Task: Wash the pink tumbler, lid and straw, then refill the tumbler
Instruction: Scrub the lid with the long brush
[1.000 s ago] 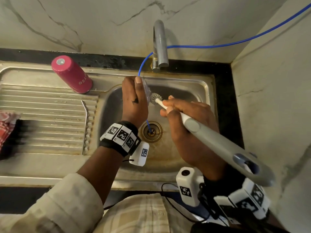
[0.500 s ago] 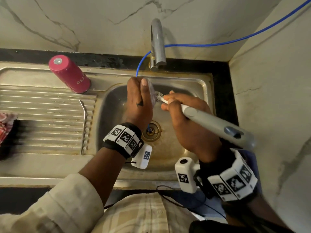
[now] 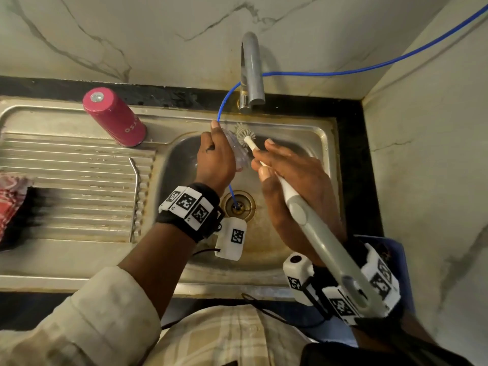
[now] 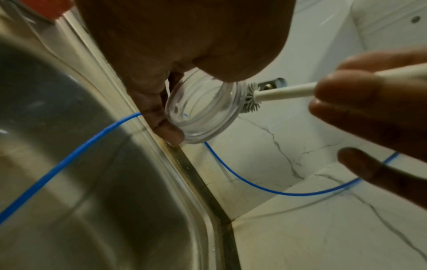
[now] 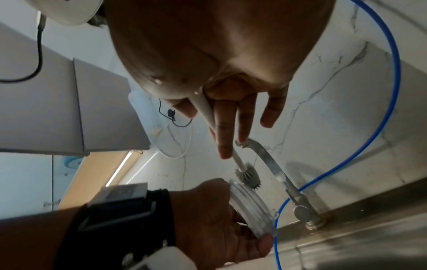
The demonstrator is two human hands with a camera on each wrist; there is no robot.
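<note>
The pink tumbler (image 3: 115, 117) stands upside down on the drainboard at the back left. My left hand (image 3: 215, 157) holds the clear lid (image 3: 236, 151) (image 4: 201, 107) (image 5: 253, 204) on edge over the sink basin (image 3: 280, 247), fingers curled round its rim. My right hand (image 3: 290, 175) grips the grey-and-white bottle brush (image 3: 303, 215); thumb and forefinger pinch its white shaft while the other fingers stick out straight. Its bristle head (image 3: 245, 133) (image 4: 250, 102) (image 5: 248, 175) touches the lid's far rim. The bent metal straw (image 3: 136, 196) lies on the drainboard ribs.
The tap (image 3: 252, 72) rises behind the basin, with a thin blue tube (image 3: 369, 68) running from the right wall down into the drain (image 3: 239, 206). A red checked cloth (image 3: 10, 196) lies at the left edge. Marble walls close off the back and right.
Both hands have shifted toward the back of the sink, near the tap. The brush head has slid from the lid's face to its far rim, and my right fingers have spread out.
</note>
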